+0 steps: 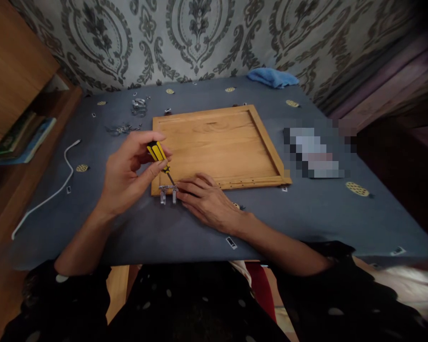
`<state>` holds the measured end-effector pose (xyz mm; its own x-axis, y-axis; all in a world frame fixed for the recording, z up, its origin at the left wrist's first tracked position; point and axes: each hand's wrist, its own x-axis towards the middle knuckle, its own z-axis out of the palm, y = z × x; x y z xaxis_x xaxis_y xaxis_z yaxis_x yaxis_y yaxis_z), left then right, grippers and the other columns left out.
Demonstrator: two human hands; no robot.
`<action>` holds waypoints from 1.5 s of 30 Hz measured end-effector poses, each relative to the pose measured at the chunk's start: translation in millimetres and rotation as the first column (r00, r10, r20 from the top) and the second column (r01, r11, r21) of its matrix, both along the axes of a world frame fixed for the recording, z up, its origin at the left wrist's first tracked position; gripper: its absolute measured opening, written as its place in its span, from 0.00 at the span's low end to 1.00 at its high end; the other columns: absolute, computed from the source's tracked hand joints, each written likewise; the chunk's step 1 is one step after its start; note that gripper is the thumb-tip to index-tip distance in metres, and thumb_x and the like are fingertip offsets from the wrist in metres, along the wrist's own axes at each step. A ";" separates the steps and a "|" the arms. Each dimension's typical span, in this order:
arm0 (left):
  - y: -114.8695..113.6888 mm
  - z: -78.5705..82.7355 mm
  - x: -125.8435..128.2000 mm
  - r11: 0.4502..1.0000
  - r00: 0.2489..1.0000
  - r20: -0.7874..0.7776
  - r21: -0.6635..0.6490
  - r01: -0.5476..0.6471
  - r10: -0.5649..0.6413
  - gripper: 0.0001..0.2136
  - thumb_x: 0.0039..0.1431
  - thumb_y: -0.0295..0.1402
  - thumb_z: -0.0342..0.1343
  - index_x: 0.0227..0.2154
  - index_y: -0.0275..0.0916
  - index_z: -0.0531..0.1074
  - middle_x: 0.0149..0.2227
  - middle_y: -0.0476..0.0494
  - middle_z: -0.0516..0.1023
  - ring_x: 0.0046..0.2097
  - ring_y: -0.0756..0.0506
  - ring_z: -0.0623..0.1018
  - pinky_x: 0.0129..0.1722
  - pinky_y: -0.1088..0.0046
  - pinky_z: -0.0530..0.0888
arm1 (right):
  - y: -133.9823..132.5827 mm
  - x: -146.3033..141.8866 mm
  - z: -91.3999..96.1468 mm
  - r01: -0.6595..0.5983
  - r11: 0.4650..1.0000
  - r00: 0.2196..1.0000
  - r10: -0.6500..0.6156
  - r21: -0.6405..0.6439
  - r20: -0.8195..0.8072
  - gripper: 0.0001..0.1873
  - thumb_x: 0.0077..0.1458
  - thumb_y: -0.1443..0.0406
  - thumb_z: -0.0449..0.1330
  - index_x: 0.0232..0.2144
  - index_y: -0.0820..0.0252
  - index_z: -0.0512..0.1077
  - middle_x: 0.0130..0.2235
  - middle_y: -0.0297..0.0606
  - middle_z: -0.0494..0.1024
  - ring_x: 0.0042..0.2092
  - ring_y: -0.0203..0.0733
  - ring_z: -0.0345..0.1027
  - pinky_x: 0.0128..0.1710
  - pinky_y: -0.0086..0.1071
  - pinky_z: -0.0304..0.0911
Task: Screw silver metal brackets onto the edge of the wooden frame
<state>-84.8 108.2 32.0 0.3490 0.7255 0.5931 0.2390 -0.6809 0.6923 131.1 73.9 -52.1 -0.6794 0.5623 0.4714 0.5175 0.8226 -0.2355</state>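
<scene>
My left hand (123,173) is closed around the yellow and black handle of a screwdriver (157,153). The screwdriver tilts down to the right, its tip at a small metal bracket (168,189) on the near left edge of a framed wooden panel (214,147). Two prongs of the bracket stick out toward me over the table edge of the panel. From the right, my right hand (214,206) lies along the panel's near edge, its fingertips closed against the bracket's right end. Whether a screw sits under the tip is too small to tell.
Loose metal hardware (123,128) and more metal pieces (139,107) lie behind my left hand. A white cable (57,202) runs along the left. A blue cloth (274,77) is at the back, and a pixelated item (316,152) lies right. Books (28,145) fill a left shelf.
</scene>
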 end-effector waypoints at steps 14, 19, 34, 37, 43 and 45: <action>1.6 -8.1 -1.5 0.999 0.996 -0.083 0.023 -0.022 0.024 0.16 0.65 0.32 0.62 0.54 0.44 0.71 0.47 0.43 0.78 0.45 0.47 0.82 0.45 0.70 0.82 | 0.4 -0.6 0.9 0.003 1.000 1.000 -0.003 -0.018 0.021 0.15 0.70 0.66 0.52 0.52 0.62 0.76 0.56 0.45 0.79 0.58 0.48 0.69 0.61 0.50 0.62; 3.7 -13.4 -4.0 0.977 0.980 -0.117 0.159 -0.140 0.159 0.17 0.59 0.37 0.68 0.51 0.47 0.75 0.44 0.46 0.78 0.42 0.46 0.79 0.38 0.71 0.80 | 0.7 -0.8 1.8 0.004 1.000 1.000 -0.004 -0.010 0.015 0.15 0.70 0.66 0.52 0.52 0.60 0.76 0.57 0.45 0.79 0.57 0.48 0.70 0.60 0.50 0.63; -4.6 -5.4 -3.4 0.998 0.998 -0.035 0.041 -0.052 0.054 0.17 0.61 0.34 0.67 0.51 0.45 0.74 0.45 0.46 0.79 0.44 0.46 0.83 0.46 0.70 0.84 | 1.5 -0.3 0.4 0.006 0.999 1.000 -0.006 -0.038 0.019 0.15 0.70 0.66 0.52 0.53 0.59 0.76 0.56 0.44 0.79 0.58 0.47 0.69 0.62 0.50 0.61; -9.8 4.8 1.5 0.994 0.995 0.069 0.079 -0.075 0.070 0.17 0.61 0.30 0.67 0.51 0.48 0.75 0.43 0.48 0.79 0.44 0.46 0.83 0.45 0.68 0.84 | 1.4 0.0 -0.4 0.004 0.999 1.000 -0.004 -0.034 0.015 0.16 0.70 0.66 0.52 0.53 0.59 0.76 0.56 0.45 0.79 0.59 0.47 0.70 0.62 0.50 0.61; -9.6 9.6 2.8 0.988 0.992 0.086 0.113 -0.102 0.092 0.18 0.60 0.30 0.68 0.51 0.52 0.75 0.43 0.49 0.79 0.43 0.46 0.83 0.44 0.67 0.85 | 1.4 0.0 -0.6 0.008 0.999 1.000 -0.008 -0.047 0.010 0.16 0.70 0.66 0.52 0.53 0.59 0.76 0.56 0.44 0.79 0.59 0.47 0.69 0.62 0.51 0.61; -7.8 3.4 -0.2 0.992 0.996 0.009 0.091 -0.086 0.085 0.17 0.61 0.32 0.67 0.52 0.50 0.74 0.44 0.48 0.79 0.44 0.46 0.83 0.45 0.67 0.85 | 1.6 0.1 -0.3 0.006 0.998 1.000 -0.005 -0.055 0.022 0.16 0.70 0.66 0.52 0.53 0.58 0.75 0.57 0.44 0.79 0.59 0.47 0.69 0.63 0.51 0.61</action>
<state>-85.1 100.5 35.3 0.2847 0.6951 0.6601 0.2953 -0.7187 0.6295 131.2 75.5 -52.4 -0.6858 0.5911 0.4247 0.5275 0.8057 -0.2694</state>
